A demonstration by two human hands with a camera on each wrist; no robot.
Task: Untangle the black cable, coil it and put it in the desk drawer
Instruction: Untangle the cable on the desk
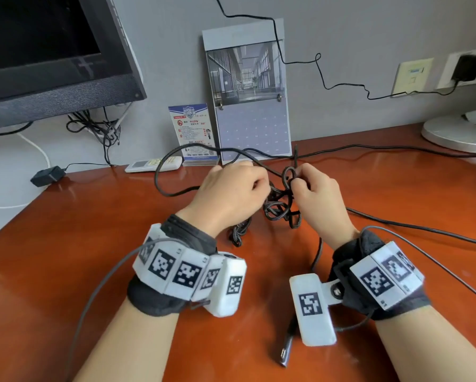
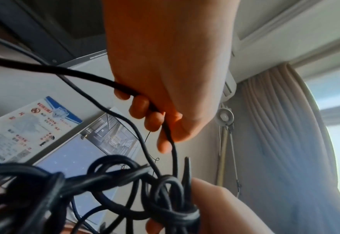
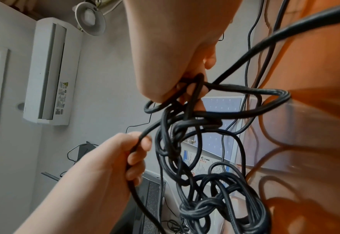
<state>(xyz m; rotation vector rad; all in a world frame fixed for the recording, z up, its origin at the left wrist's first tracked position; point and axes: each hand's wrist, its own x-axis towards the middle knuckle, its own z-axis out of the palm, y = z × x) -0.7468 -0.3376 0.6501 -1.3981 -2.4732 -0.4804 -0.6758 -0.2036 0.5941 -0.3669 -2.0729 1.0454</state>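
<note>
A black braided cable (image 1: 279, 208) hangs in a knotted clump between my hands above the brown desk (image 1: 93, 230). My left hand (image 1: 231, 188) grips one strand of the cable (image 2: 165, 126) in curled fingers (image 2: 139, 109). My right hand (image 1: 311, 188) pinches a small loop at the top of the tangle (image 3: 193, 88). Loose loops of the cable (image 3: 215, 197) dangle below both hands. One cable end with a metal plug (image 1: 285, 352) lies on the desk near my right wrist. A long strand (image 1: 170, 172) arcs out to the left. No drawer is in view.
A monitor (image 1: 52, 51) stands at the back left. A calendar (image 1: 247, 89) and a card (image 1: 192, 130) lean on the wall, with a white remote (image 1: 151, 164) beside them. A black adapter (image 1: 48, 176) lies left; a white lamp base (image 1: 457, 130) sits right. Other thin wires cross the wall and desk.
</note>
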